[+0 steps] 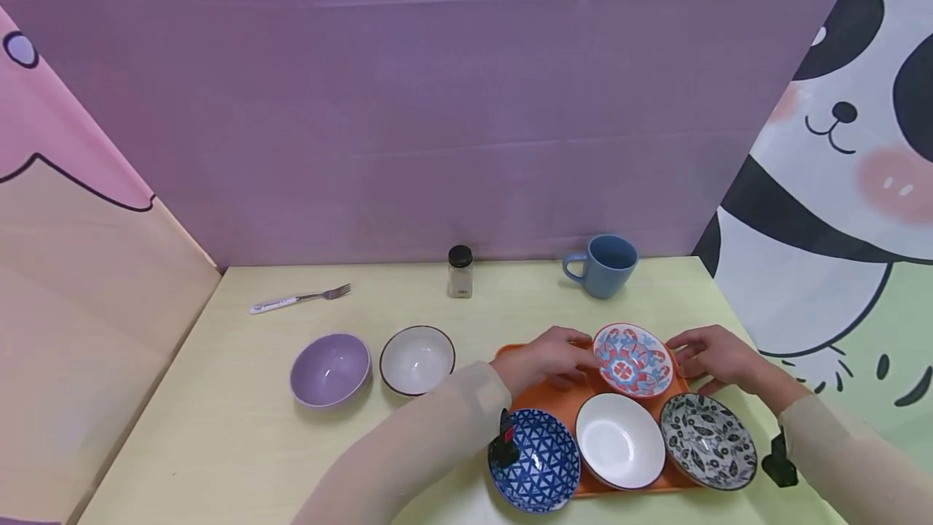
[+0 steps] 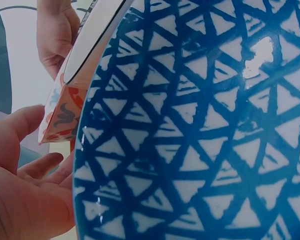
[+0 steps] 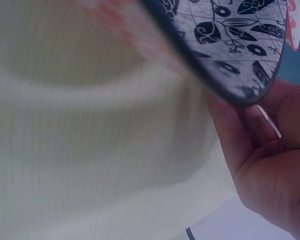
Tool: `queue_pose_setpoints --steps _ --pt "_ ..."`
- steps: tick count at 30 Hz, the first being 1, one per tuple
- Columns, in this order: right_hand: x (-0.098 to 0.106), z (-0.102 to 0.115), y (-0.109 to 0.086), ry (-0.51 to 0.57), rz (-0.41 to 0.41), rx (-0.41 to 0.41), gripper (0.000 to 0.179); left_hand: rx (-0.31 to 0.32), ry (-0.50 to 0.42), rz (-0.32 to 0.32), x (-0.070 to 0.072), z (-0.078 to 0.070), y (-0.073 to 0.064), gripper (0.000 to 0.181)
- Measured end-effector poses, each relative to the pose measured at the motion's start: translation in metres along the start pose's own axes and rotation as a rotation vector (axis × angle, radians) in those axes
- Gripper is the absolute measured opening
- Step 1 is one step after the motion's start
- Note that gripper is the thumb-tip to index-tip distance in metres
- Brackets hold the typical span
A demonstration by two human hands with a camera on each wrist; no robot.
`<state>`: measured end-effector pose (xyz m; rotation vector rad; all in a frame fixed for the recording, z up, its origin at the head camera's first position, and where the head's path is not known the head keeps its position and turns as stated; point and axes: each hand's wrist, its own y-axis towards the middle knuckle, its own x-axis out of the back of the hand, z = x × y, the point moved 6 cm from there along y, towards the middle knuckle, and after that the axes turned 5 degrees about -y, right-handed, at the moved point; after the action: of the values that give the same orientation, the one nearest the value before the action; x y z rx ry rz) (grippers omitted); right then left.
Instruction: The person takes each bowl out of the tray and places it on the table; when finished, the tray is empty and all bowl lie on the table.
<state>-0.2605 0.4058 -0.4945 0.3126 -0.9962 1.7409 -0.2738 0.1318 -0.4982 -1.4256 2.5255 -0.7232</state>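
A bowl with a red and blue floral pattern [image 1: 632,360] sits at the back of an orange tray [image 1: 554,399]. My left hand [image 1: 555,356] is at its left side, fingers reaching to the rim. In the left wrist view the left thumb [image 2: 27,122] lies close against that bowl's wall. From the other side, my right hand [image 1: 717,356] reaches to its right rim with loosely bent fingers. On the tray's front stand a blue triangle-patterned bowl [image 1: 535,460], a white bowl [image 1: 619,440] and a black-and-white leaf-patterned bowl [image 1: 709,440]. The last partly hides the right fingertips in the right wrist view.
Left of the tray stand a dark-rimmed white bowl [image 1: 417,359] and a purple bowl [image 1: 330,369]. Behind them lies a fork [image 1: 300,299]. A black-lidded jar [image 1: 460,272] and a blue mug [image 1: 608,266] stand near the table's back edge, before a purple backdrop [image 1: 466,104].
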Motion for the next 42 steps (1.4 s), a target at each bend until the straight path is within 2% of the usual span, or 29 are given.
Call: queue_pose_setpoints --steps 5,10,15,20,29,42 --pt "0.0 -0.001 0.002 -0.001 -0.003 -0.004 0.052 0.006 0.01 -0.003 -0.004 -0.002 0.002 0.05" --pt "0.0 -0.004 0.004 0.001 -0.003 -0.014 0.052 0.021 0.007 -0.025 -0.008 -0.004 0.0 0.04" --pt "0.0 -0.006 0.004 0.001 -0.008 -0.019 0.052 0.051 -0.042 -0.075 -0.011 -0.004 0.001 0.033" --pt "0.0 -0.006 0.005 -0.003 -0.01 -0.016 0.052 0.081 -0.092 -0.099 -0.013 -0.003 0.003 0.035" --pt "-0.001 -0.008 0.005 0.005 -0.009 -0.025 0.051 0.086 -0.17 -0.137 -0.015 -0.004 -0.002 0.031" --pt "0.0 -0.007 0.004 0.012 -0.01 -0.024 0.051 0.077 -0.206 -0.147 -0.018 -0.008 -0.005 0.02"
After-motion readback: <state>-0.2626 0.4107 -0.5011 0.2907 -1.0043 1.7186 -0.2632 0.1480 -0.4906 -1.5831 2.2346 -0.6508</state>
